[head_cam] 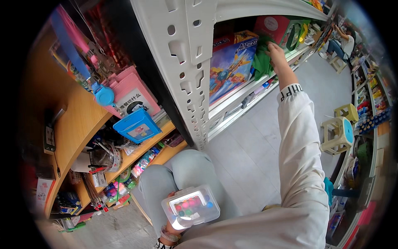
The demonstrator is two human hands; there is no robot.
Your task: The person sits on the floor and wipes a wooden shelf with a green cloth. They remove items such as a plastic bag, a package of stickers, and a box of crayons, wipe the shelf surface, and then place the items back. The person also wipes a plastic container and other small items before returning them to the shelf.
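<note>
My left hand [170, 228] supports a clear plastic box [200, 215] over my lap, partly hidden beneath it. Through the lid I see several small coloured balls [186, 204], among them pink, red, green and blue ones. Stretched out to the metal shelf [236, 97], my right hand [277, 55] has its fingers on a crumpled green cloth or soft bag [261, 62]. The cloth hangs over the shelf's front edge. To its left stands a boxed toy set [231, 67]; a red and green box [273, 27] is behind it.
A perforated white shelf post [186, 68] rises ahead. Badge holders [138, 126] and lanyards hang by a wooden shelf unit [84, 115] on the left. Plastic stools [337, 135] stand on the right floor. Further off, a person [343, 43] sits among the shelves.
</note>
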